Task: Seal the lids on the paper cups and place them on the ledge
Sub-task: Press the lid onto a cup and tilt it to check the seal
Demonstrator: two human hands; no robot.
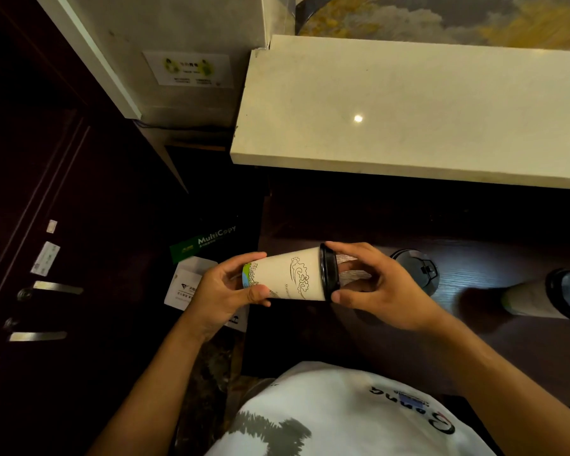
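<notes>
A white paper cup [288,276] with a wave drawing lies sideways in mid-air, its base to the left. My left hand [224,291] grips that base end. A black lid [329,274] sits on the cup's mouth, and my right hand [372,284] holds the lid's rim between thumb and fingers. On the dark desk [408,350] to the right lie a loose black lid [417,269] and another cup with a black lid [553,296] on its side. The pale stone ledge [392,110] runs above the desk with nothing on it.
A green and black paper box [204,245] marked MultiCopy and a white carton [186,286] stand on the floor at the left. A dark wooden door with metal handles [56,287] fills the left side. A grey pillar [185,60] meets the ledge's left end.
</notes>
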